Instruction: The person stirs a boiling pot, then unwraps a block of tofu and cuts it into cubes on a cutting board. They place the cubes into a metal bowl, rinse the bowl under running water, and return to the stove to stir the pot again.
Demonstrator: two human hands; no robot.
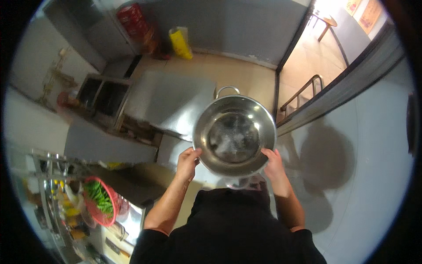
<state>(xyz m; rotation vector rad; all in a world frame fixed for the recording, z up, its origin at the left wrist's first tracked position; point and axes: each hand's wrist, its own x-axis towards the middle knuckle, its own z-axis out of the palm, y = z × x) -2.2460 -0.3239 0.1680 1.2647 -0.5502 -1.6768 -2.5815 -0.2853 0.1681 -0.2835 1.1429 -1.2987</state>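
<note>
A wide stainless-steel basin (235,168) with loop handles is held out in front of my body. My left hand (188,163) grips its rim at the lower left, thumb over the edge. On the opposite side my right hand (273,163) clasps the rim at the lower right. The basin's shiny inside faces up toward me, with light spots and reflections on its bottom. I cannot tell whether there is any water in it. One loop handle (228,88) sticks out at the far side.
A steel-topped table (165,99) stands ahead to the left, beside a dark double sink (108,95). Lower left, a pink basket (113,198) holds green vegetables near a cleaver (113,246). A doorway with a metal handle (301,92) opens at right. A yellow bag (180,43) leans against the wall.
</note>
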